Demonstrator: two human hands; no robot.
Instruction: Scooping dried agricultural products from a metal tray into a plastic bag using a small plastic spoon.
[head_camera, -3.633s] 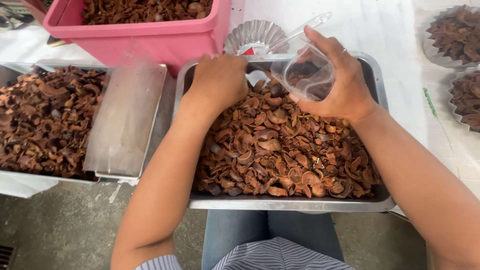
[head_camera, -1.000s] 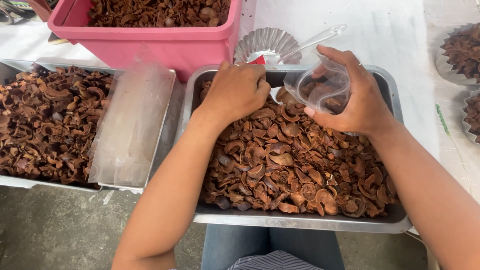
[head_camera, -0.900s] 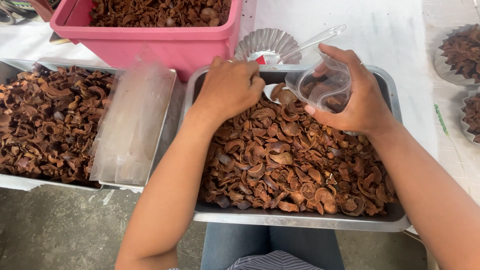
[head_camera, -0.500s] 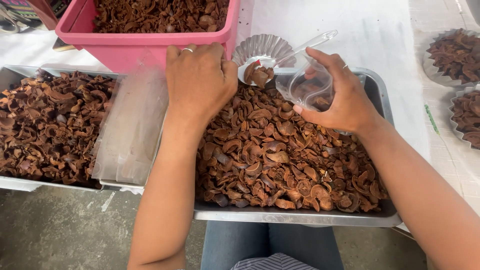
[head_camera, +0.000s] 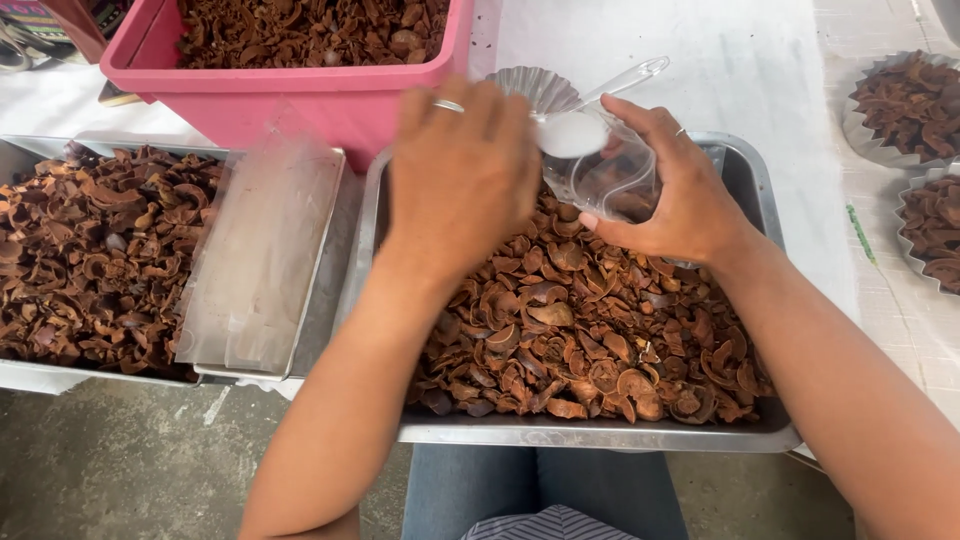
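Note:
My right hand (head_camera: 680, 195) grips a small clear plastic cup (head_camera: 615, 180), tilted over the far end of a metal tray (head_camera: 600, 435) heaped with brown dried shell-like pieces (head_camera: 580, 340). A few brown pieces lie inside the cup. My left hand (head_camera: 460, 185), with a ring on one finger, hovers palm down over the tray's far left, its fingertips at the cup's mouth. What the fingers hold is hidden. Just behind the cup, a clear plastic spoon (head_camera: 625, 80) lies across an empty fluted foil cup (head_camera: 535, 90).
A pink tub (head_camera: 290, 100) of brown pieces stands behind the tray. At left is a second metal tray (head_camera: 90, 260) of the same pieces, with a stack of clear plastic bags (head_camera: 265, 250) on its right side. Two filled foil cups (head_camera: 900, 100) (head_camera: 935, 230) sit at the right edge.
My left hand rose from the pile, swung up toward the pink tub, and now comes back right to the cup's mouth. My right hand keeps the cup in nearly the same place.

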